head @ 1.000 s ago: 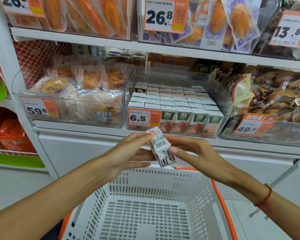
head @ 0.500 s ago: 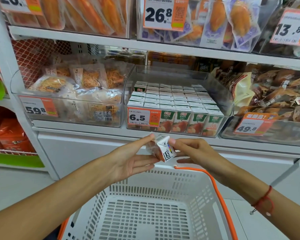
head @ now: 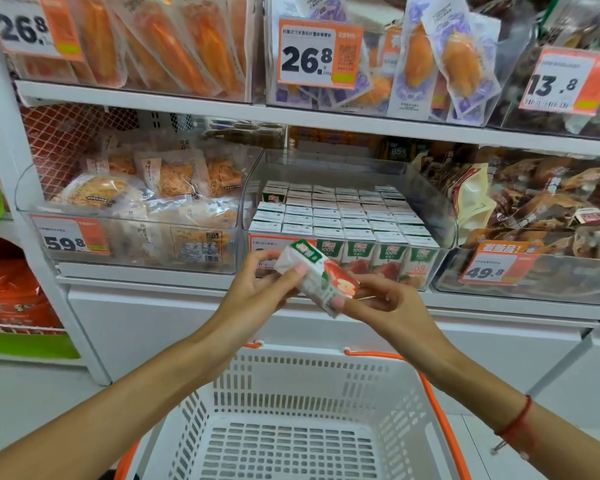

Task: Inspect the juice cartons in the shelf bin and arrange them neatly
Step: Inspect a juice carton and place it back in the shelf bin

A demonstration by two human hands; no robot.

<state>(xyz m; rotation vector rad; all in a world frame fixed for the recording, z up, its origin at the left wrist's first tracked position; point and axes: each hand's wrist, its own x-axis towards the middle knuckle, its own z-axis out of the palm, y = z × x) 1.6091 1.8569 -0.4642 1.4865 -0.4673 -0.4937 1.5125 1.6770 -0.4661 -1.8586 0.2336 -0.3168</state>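
From the head view, your left hand [head: 257, 292] and right hand [head: 388, 306] both clamp one juice carton [head: 317, 277] held tilted, long axis running upper-left to lower-right, just in front of and below the shelf bin [head: 440, 216], right hand nearer

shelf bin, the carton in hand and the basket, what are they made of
Shelf bin: clear, glossy hard plastic by the look; cartons show through its walls. Juice carton in both hands: printed coated paperboard, apparently, with folded seams. Shopping basket: white matte moulded plastic with slotted walls and an orange rim.
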